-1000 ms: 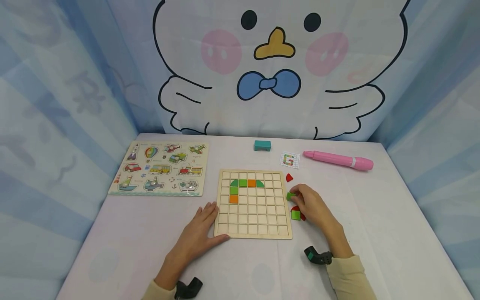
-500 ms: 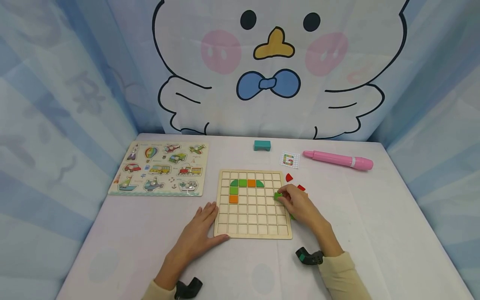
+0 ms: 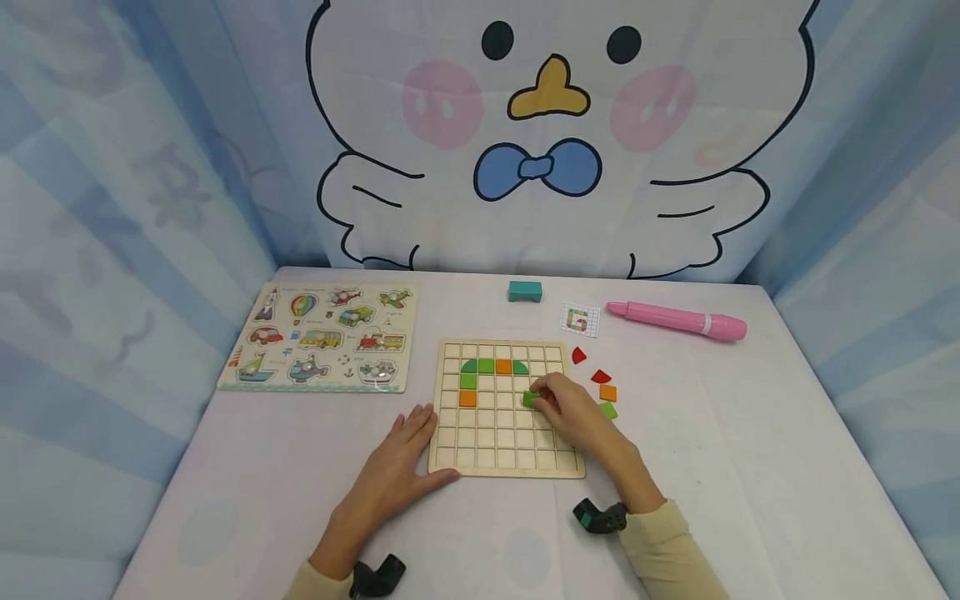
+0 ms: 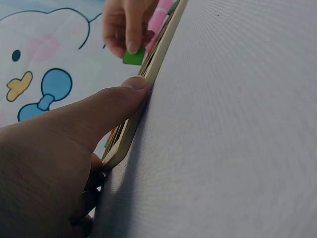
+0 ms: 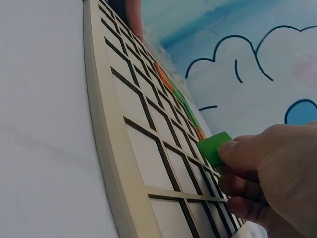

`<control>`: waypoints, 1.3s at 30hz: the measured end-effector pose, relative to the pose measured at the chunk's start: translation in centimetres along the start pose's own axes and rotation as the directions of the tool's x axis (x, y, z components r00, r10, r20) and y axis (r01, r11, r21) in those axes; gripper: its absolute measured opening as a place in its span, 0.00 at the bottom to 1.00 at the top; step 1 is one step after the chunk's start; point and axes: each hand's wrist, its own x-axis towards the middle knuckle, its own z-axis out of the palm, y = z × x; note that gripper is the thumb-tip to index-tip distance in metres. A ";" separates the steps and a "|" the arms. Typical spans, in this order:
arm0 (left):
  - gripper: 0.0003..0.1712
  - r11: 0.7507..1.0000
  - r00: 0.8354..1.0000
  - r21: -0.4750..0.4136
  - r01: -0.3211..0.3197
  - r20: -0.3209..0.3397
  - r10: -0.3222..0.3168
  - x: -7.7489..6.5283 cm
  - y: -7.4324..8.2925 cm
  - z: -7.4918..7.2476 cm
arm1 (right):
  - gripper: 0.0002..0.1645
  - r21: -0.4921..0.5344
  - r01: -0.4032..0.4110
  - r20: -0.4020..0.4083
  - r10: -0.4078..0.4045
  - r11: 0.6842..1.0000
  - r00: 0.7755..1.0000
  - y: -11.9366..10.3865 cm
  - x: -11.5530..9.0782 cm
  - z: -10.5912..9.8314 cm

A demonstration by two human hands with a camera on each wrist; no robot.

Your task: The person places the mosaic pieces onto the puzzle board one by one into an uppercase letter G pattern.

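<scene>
A wooden grid board (image 3: pixel 486 459) lies on the table. In its upper left part sit green and orange tiles (image 3: pixel 486 366), forming a row with curved corner pieces at both ends and a short column down the left. My right hand (image 3: pixel 581 412) pinches a green square tile (image 3: pixel 529 399) between thumb and fingers, over the right half of the grid. The right wrist view shows the tile (image 5: pixel 213 148) held tilted close over the cells. My left hand (image 3: pixel 393 462) rests at the board's lower left corner, fingers along the left edge and thumb (image 4: pixel 121 96) on the near edge.
Right of the board lie red curved pieces (image 3: pixel 601 377), an orange square (image 3: pixel 608 392) and a green square (image 3: pixel 608 410). Behind are a pattern card (image 3: pixel 580 320), a pink pen (image 3: pixel 675 320) and a teal block (image 3: pixel 525 291). A vehicle puzzle (image 3: pixel 322 337) lies at left.
My right hand has carried the green square tile leftward from the loose pieces to over the grid, uncovering the orange and green squares at right. My left hand has stayed put.
</scene>
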 end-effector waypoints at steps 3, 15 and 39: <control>0.54 1.000 1.000 0.003 0.000 0.001 0.000 0.0 0.0 0.0 | 0.11 0.001 0.027 0.005 -0.027 1.000 1.000 -0.3 0.1 0.3; 0.55 1.000 1.000 -0.006 0.004 0.009 -0.004 0.0 0.0 -0.2 | 0.11 -0.008 0.082 0.042 -0.081 0.997 0.996 -2.0 0.9 1.5; 0.54 1.000 1.000 -0.006 -0.010 -0.003 0.010 0.1 -0.3 0.1 | 0.11 0.022 0.128 0.119 -0.130 0.992 0.984 -4.9 2.2 4.2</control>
